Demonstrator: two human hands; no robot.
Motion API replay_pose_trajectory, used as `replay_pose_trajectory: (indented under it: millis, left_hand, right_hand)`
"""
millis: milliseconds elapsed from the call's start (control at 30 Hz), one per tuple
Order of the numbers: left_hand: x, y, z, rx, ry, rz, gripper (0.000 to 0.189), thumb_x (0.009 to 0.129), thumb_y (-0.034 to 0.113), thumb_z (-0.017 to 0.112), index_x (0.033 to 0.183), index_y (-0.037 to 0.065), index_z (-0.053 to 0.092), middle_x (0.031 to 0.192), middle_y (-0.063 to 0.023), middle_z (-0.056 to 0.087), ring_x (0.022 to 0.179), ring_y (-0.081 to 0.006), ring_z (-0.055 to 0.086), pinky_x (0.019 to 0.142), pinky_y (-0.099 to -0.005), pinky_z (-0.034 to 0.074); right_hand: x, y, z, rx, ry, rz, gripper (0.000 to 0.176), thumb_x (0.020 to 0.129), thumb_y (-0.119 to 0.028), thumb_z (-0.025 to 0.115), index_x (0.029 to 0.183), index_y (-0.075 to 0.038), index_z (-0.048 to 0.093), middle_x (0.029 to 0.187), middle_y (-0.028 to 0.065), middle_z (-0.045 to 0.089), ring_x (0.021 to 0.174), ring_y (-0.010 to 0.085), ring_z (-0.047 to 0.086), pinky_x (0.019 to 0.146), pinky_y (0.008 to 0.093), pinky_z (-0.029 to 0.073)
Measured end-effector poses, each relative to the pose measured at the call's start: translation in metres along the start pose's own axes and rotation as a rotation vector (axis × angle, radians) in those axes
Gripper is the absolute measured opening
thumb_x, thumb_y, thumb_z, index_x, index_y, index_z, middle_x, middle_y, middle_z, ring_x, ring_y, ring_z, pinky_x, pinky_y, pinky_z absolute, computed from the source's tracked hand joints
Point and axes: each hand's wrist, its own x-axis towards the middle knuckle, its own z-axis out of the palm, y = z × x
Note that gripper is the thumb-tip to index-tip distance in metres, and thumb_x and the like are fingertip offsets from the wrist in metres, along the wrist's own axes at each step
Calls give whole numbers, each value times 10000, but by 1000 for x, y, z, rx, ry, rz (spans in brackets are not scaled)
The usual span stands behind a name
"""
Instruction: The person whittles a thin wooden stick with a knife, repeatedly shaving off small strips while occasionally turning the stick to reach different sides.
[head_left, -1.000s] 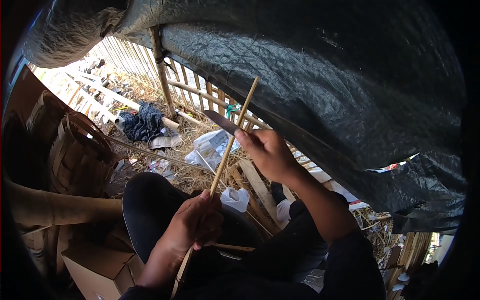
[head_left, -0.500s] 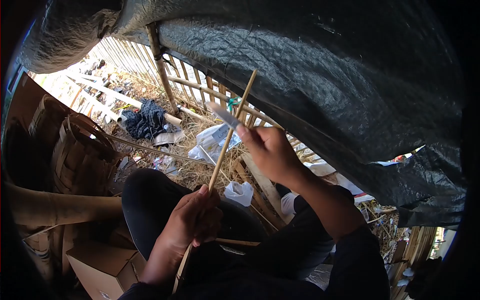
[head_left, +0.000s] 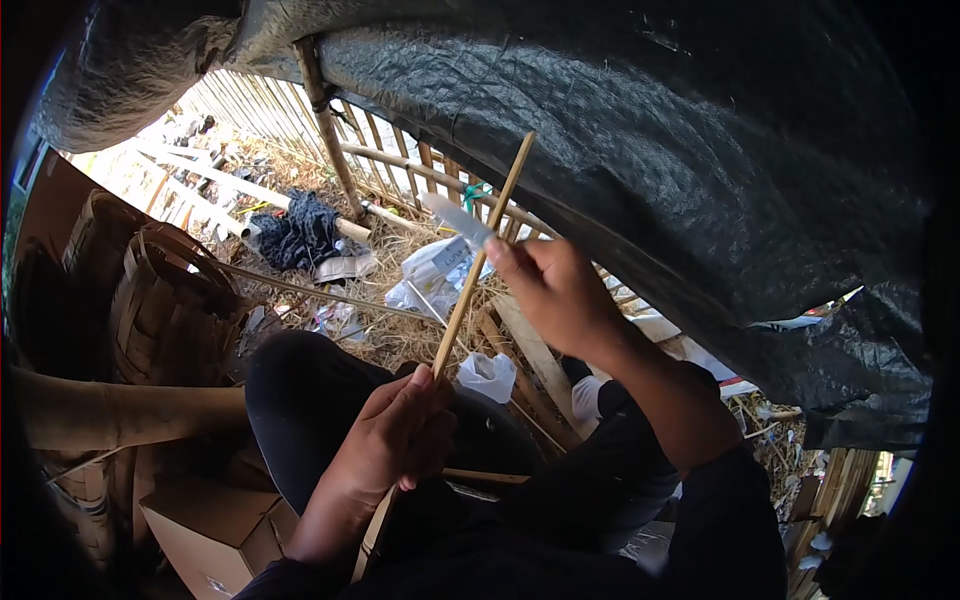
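A long, thin bamboo strip [head_left: 465,305] slants up from my lap toward the fence. My left hand [head_left: 390,435] is wrapped round its lower part, thumb lying along the strip. In my right hand [head_left: 560,300] is a knife [head_left: 455,218], its pale blade pointing up and left. The blade crosses the strip well above my left hand; whether it touches cannot be made out. The knife's handle is hidden inside my fingers.
Woven baskets [head_left: 170,310] and a thick bamboo pole [head_left: 130,412] stand left, above a cardboard box [head_left: 210,535]. A black tarp [head_left: 640,170] hangs overhead and right. Ahead are a bamboo fence [head_left: 400,165], dark cloth [head_left: 300,232], plastic bags [head_left: 487,376] and straw.
The strip's upper end and both hands appear slightly farther right. The knife stays at the strip in my right hand, and my left hand keeps its grip. The whole view has shifted a little.
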Motion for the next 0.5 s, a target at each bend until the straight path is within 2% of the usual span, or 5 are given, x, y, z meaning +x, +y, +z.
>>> replay_pose_trajectory:
  millis: [67, 133, 167, 400, 500]
  left_hand:
    - [0, 0, -1, 14, 16, -7, 424, 1039, 427, 352, 789, 97, 446, 491, 11, 358, 337, -83, 310, 338, -223, 262]
    - [0, -1, -3, 98, 26, 20, 423, 1042, 416, 351, 800, 85, 456, 497, 5, 379, 339, -85, 330, 340, -221, 274]
    - [0, -2, -3, 94, 28, 20, 423, 1042, 416, 351, 800, 85, 456, 497, 5, 379, 339, -85, 330, 340, -221, 274]
    - [-3, 0, -4, 140, 38, 20, 417, 1042, 408, 363, 821, 67, 456, 507, 7, 395, 350, -72, 350, 344, -213, 285]
    - [-5, -1, -3, 113, 26, 19, 418, 1042, 409, 364, 822, 67, 458, 508, 10, 391, 354, -69, 346, 345, -214, 285]
  right_hand:
    - [-15, -7, 11, -29, 0, -141, 523, 982, -389, 534, 659, 19, 583, 474, 91, 489, 434, 173, 500, 484, 366, 396]
    - [-2, -6, -4, -56, -117, 42, 534, 986, -402, 521, 664, 19, 582, 474, 85, 492, 435, 166, 493, 477, 364, 394]
    - [7, 5, -8, -48, 14, 40, 569, 987, -432, 524, 591, -24, 513, 486, -28, 416, 491, 55, 363, 450, 309, 307]
    - [0, 4, 2, -23, -121, 46, 548, 987, -418, 529, 614, -17, 536, 493, -14, 407, 520, 55, 387, 477, 312, 318]
    - [16, 11, -15, -45, -14, 94, 577, 989, -470, 500, 601, -42, 516, 488, -37, 391, 484, 50, 360, 446, 309, 296]
